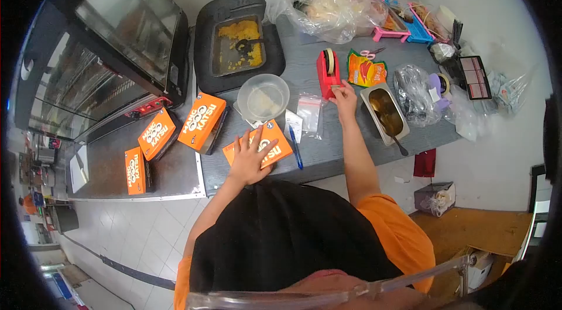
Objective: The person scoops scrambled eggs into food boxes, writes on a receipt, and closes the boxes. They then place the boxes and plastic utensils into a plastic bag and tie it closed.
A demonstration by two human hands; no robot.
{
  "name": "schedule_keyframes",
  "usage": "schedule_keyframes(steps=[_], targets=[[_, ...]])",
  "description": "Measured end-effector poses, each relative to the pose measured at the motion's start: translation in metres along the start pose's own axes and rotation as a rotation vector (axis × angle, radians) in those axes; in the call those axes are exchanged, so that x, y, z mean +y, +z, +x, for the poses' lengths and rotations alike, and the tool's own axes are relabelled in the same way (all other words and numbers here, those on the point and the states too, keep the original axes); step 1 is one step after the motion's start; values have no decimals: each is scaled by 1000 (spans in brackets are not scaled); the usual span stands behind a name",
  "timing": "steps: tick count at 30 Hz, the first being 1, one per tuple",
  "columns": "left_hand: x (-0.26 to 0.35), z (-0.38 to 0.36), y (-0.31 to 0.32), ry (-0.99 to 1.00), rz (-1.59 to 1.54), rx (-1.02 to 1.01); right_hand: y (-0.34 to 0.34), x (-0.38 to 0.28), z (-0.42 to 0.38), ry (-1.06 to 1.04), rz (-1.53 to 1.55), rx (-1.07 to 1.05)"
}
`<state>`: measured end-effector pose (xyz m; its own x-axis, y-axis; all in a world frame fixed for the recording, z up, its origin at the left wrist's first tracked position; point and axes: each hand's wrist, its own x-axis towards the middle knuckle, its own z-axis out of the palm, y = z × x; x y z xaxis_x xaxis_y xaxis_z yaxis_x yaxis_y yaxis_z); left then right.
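Note:
My left hand [252, 158] lies with fingers spread on the lid of an orange "Mang Katsu" box [280, 145], pressing it against the grey table. My right hand [344, 98] is at the front end of a red tape dispenser [322, 76], its fingertips pinched at the cutting edge where the tape ends. The tape strip itself is too small to see clearly. A roll of tape [329, 62] sits in the dispenser. Beside the box lie a blue pen [296, 149] and a white paper slip [294, 126]. Behind it stands a round clear plastic tub [263, 98].
More orange boxes [202, 120] stand at left, near a glass display warmer [126, 23]. A black tray [272, 47] holds yellow crumbs. On the right are a metal pan [383, 112] with a spoon, an orange-green packet [366, 70], scissors [370, 54] and plastic bags [415, 93].

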<state>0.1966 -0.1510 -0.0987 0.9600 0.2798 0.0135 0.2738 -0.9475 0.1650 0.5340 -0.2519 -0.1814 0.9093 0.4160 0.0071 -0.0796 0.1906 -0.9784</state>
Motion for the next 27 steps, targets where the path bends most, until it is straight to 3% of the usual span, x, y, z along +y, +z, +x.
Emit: schedule_keyframes(steps=[2, 7, 9, 11, 12, 16, 19, 22, 25, 27], targets=[[6, -1, 5, -70, 11, 31, 0, -3, 0, -102, -111, -16], [29, -4, 11, -332, 24, 107, -3, 21, 5, -135, -72, 49], [23, -7, 5, -307, -32, 82, -4, 25, 8, -132, -92, 95], [19, -12, 2, -274, -87, 58, -7, 25, 15, -186, -309, 159], [17, -12, 3, -263, -88, 64, -10, 36, 22, -352, -469, 211], [20, -14, 10, -264, 86, 119, -4, 18, 13, -272, -437, 325], [19, -14, 10, -261, 52, 108, 7, -5, 15, -454, -642, 315], [17, -14, 11, -253, 1, 106, 22, -24, 44, 99, -199, 61], [18, -15, 9, -249, -8, 120, 12, -46, 40, 227, -164, 9], [17, -15, 7, -254, -10, 127, 9, -44, 21, 127, -40, 22]])
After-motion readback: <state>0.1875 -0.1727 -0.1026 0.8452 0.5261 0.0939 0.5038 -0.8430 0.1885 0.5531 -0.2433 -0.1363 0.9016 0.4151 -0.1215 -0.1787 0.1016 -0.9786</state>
